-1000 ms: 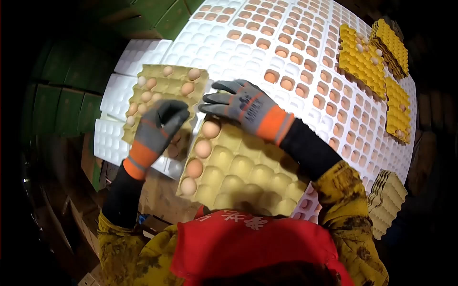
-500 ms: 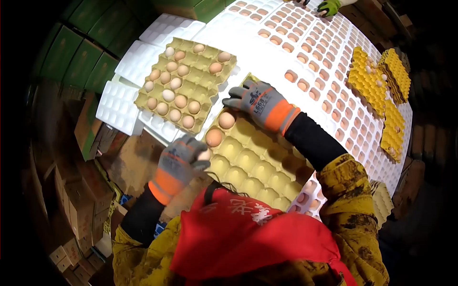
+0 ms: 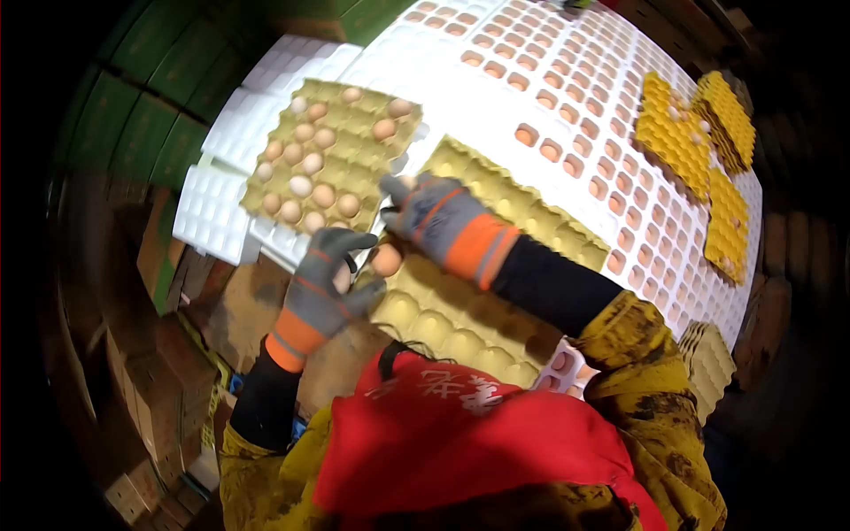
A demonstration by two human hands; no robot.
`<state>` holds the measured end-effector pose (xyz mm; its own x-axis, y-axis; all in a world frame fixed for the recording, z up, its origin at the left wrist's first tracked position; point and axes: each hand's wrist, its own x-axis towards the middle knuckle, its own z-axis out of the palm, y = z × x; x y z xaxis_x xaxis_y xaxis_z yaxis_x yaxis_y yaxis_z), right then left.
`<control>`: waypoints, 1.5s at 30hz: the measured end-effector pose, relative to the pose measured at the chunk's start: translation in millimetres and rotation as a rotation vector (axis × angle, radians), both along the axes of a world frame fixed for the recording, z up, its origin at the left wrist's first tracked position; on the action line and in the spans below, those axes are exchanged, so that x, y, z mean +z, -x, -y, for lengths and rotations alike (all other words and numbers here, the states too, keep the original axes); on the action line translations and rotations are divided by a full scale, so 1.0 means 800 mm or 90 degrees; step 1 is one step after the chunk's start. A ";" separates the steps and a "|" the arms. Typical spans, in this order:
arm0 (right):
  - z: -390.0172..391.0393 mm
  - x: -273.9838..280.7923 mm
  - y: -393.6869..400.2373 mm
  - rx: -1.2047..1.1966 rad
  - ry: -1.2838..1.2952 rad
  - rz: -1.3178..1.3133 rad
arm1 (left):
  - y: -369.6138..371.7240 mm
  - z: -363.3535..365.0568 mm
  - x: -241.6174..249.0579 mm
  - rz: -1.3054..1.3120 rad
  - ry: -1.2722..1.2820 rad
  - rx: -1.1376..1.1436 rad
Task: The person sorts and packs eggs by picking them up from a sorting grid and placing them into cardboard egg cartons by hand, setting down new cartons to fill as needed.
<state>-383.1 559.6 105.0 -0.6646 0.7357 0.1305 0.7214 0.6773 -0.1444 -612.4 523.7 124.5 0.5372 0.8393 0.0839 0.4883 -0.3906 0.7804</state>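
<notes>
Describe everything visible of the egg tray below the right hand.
The egg tray is dull yellow, seemingly moulded pulp, with rows of cups between raised peaks. It lies aslant before the person. Most visible cups are empty; one egg sits near the left edge. The right hand and black sleeve cross over it, hiding the middle; the left hand is at that edge. Hand contact is unclear.

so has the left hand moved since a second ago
Yes, toward the bottom of the view, judged against the fuller tan egg tray: the left hand was over it and is now mostly past its near edge.
</notes>
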 end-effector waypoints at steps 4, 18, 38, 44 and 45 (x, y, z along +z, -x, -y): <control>0.006 0.021 -0.017 -0.059 0.123 -0.007 | -0.029 -0.005 0.015 -0.310 -0.186 -0.170; -0.050 -0.103 -0.352 -0.686 0.087 -0.194 | -0.175 -0.219 0.044 -0.050 0.176 -0.133; -0.007 -0.138 -0.324 -0.506 0.274 -0.788 | -0.322 -0.388 -0.230 -0.101 -0.307 -0.113; 0.066 -0.149 -0.313 -0.456 0.035 -0.278 | -0.239 -0.326 -0.127 0.100 0.104 -0.047; 0.081 -0.136 -0.313 -0.535 0.037 -0.459 | -0.207 -0.309 -0.110 0.107 0.117 -0.062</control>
